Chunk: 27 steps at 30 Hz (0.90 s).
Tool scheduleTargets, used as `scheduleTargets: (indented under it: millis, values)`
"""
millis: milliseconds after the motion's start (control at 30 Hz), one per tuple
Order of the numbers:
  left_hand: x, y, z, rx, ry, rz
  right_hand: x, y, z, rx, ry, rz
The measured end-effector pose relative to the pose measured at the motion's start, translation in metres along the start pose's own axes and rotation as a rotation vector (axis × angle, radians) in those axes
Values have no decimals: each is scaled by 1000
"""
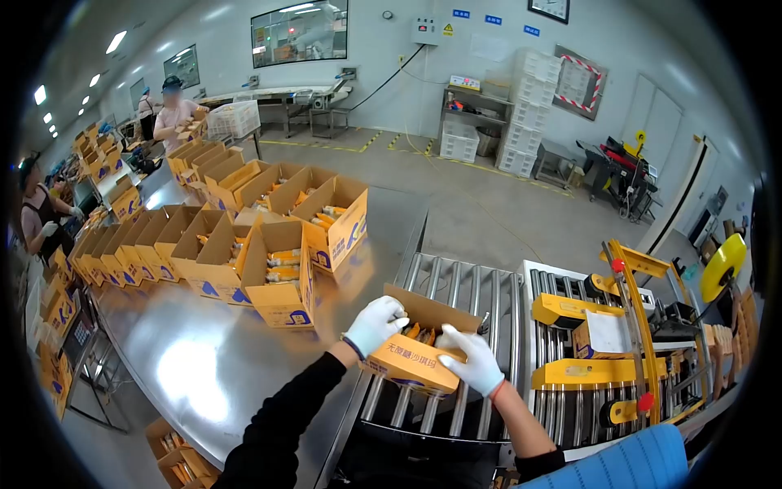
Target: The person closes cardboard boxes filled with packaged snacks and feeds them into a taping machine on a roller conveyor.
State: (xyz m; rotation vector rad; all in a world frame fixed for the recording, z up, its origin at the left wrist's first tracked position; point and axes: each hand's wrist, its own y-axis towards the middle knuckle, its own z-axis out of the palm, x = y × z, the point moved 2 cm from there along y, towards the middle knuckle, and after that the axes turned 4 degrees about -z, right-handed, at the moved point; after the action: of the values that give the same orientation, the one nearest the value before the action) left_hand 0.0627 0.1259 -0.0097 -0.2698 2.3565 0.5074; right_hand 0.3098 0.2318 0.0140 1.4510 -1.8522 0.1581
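Note:
A yellow-brown cardboard box (407, 363) with printed characters on its front rests on the rollers in front of me, its top uncovered. Orange-wrapped packets (419, 333) show inside it. My left hand (376, 327), in a white glove, is closed at the box's left end with its fingers curled over the rim. At the opposite end, my right hand (472, 359), also gloved in white, grips the right side, fingers bent over the top edge. The far ends of some fingers are hidden by the cardboard.
Left of me, a steel table (187, 350) carries rows of open boxes (281, 285) holding similar packets. The roller conveyor (481, 399) leads right to a yellow-railed machine (590, 371) with a box inside. A co-worker (171, 114) stands beyond the table, another person (41, 212) at far left.

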Motion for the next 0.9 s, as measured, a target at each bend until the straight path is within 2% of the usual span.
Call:
scheduleTargets:
  millis: [33, 67, 133, 167, 200, 267, 300, 333, 367, 433, 467, 500, 533, 600, 633, 667, 700, 733, 767, 800, 833, 900]
  values:
    - [-4, 1, 5, -103, 227, 156, 2, 11, -6, 21, -281, -110]
    - [-5, -1, 9, -107, 235, 165, 4, 20, -12, 3, -358, -115]
    - [-10, -14, 3, -447, 269, -54, 29, 26, -16, -74, -556, -77]
    - [4, -22, 9, -489, 85, -192, 39, 28, -16, -141, -678, -38]
    - [32, -30, 24, -471, -138, -319, 23, 20, -1, -208, -599, -49]
    - [39, -34, 24, -209, -491, -429, 31, -3, 20, -235, -569, -128]
    - [51, -32, 29, -166, -619, -483, 38, -21, 28, -146, -509, -104]
    - [39, -29, 22, -146, -490, -442, 39, -30, 30, -55, -480, -85]
    - [16, -22, 14, -103, -527, -417, 13, -39, 42, -29, -621, -127]
    - [19, 4, 36, -38, -489, -371, 0, -46, 16, -20, -574, 14]
    - [22, 19, 58, -129, -401, -394, -12, -44, 2, -12, -620, 70]
    - [48, 39, 96, -264, -403, -326, -25, -43, -12, -4, -671, 127]
    - [20, 50, 117, -374, -200, -280, -44, -44, -21, -44, -713, 159]
    - [-16, 69, 190, -404, -263, -90, -81, -35, -36, -125, -752, 232]
    - [-42, 72, 204, -252, -264, -84, -86, -30, -47, -113, -772, 259]
    - [-47, 76, 236, -72, -399, -105, -106, -26, -46, -145, -888, 259]
    - [-57, 77, 242, 296, -393, -157, -123, -24, -41, -178, -1001, 262]
    - [-68, 70, 231, 400, -403, -73, -122, -28, -48, -180, -1006, 269]
    - [-75, 61, 209, 502, -417, 10, -119, -33, -58, -212, -880, 313]
    - [-75, 57, 179, 448, -265, 6, -118, -38, -65, -242, -756, 353]
    - [-68, 55, 146, 302, -121, 20, -124, -42, -68, -229, -764, 351]
    - [-53, 49, 43, -185, 199, 75, -144, -58, -72, -318, -837, 412]
